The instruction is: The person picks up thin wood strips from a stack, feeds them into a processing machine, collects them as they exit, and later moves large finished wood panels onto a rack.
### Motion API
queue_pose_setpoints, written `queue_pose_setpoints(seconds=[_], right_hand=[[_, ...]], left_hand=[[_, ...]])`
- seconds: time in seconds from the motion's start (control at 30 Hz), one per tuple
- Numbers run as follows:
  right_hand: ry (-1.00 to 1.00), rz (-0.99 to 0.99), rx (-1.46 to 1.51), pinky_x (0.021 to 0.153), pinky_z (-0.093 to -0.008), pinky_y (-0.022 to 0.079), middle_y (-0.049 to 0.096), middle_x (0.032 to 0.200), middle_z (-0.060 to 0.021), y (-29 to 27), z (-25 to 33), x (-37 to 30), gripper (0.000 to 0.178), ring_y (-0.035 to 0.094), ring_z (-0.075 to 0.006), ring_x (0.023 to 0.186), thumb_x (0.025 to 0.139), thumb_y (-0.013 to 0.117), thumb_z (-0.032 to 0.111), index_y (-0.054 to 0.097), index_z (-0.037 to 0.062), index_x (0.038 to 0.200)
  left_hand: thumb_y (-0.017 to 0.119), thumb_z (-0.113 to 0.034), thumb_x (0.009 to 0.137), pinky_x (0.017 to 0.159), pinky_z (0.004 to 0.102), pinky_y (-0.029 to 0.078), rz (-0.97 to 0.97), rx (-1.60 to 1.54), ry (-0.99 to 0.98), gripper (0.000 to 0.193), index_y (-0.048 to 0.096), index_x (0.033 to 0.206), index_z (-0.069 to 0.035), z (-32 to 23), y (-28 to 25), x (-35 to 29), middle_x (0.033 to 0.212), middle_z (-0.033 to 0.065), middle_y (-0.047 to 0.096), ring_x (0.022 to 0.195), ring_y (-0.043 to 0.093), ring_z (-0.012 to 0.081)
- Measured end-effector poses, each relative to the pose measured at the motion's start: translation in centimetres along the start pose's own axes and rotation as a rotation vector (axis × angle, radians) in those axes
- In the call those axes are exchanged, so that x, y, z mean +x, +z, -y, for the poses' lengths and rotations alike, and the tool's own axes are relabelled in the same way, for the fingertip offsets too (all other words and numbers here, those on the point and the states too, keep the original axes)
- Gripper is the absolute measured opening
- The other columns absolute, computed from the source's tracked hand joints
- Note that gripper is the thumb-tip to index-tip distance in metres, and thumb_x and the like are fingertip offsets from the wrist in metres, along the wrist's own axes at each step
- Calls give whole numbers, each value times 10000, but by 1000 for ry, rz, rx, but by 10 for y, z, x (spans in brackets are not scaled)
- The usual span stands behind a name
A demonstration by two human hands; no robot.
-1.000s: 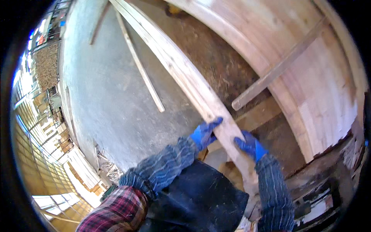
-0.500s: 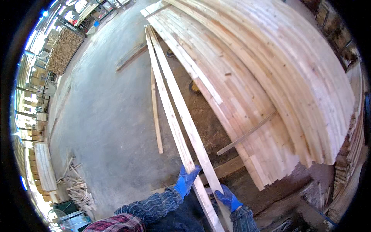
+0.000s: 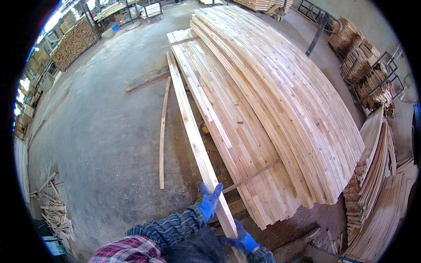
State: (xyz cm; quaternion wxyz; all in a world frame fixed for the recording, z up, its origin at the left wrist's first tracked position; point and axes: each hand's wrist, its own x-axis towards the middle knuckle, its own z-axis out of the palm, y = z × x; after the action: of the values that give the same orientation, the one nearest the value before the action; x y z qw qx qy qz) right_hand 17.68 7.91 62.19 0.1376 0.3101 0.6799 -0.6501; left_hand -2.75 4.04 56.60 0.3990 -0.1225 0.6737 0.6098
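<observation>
Both my hands wear blue gloves. A long pale wooden board [image 3: 196, 138] slopes from my body toward the far end of a lumber stack; with its edges together, I cannot tell whether it is one board or two. My left hand [image 3: 209, 201] is closed around it, thumb and fingers on either side. Closer to my body, my right hand [image 3: 242, 239] grips the same board from its right side, some fingers hidden. The broad stack of jointed boards [image 3: 280, 114] lies just right of it, in a lower and a higher level.
A thin stick [image 3: 256, 175] juts from the stack's near part. On the concrete floor [image 3: 105, 131] lie a narrow strip [image 3: 164, 136] and a short beam [image 3: 147, 81]. Scrap wood [image 3: 56, 210] is heaped at lower left. More lumber [image 3: 372, 162] stands at right.
Two boards that were spread apart in my hands now show as a single line. My view has shifted, bringing more of the stack's far end and the right wall into sight.
</observation>
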Motion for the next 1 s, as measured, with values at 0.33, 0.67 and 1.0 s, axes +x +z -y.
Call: queue_pose_setpoints(seconds=[0.33, 0.67, 1.0], right_hand=[[270, -369, -470, 903, -451, 517, 582, 1289, -274, 31, -64, -314, 911, 597, -420, 1119, 794, 790, 359, 332, 56, 1521], [303, -567, -328, 914, -430, 512, 583, 1302, -199, -14, -100, -354, 956, 584, -340, 1108, 718, 849, 281, 362, 64, 1512], [282, -554, -210, 929, -410, 506, 584, 1309, -131, -48, -167, -286, 990, 565, -271, 1108, 661, 888, 227, 390, 74, 1503]], left_hand=[[411, -876, 792, 951, 658, 473, 351, -648, -389, 979, 478, 1353, -76, 14, -15, 58, 1206, 265, 583, 1101, 587, 438], [426, -895, 763, 922, 653, 486, 393, -651, -447, 920, 504, 1254, -122, 113, -38, -63, 1127, 249, 573, 1032, 584, 458], [397, -873, 800, 894, 607, 529, 455, -609, -230, 868, 570, 1213, -130, -4, 61, 6, 1002, 179, 636, 931, 633, 375]])
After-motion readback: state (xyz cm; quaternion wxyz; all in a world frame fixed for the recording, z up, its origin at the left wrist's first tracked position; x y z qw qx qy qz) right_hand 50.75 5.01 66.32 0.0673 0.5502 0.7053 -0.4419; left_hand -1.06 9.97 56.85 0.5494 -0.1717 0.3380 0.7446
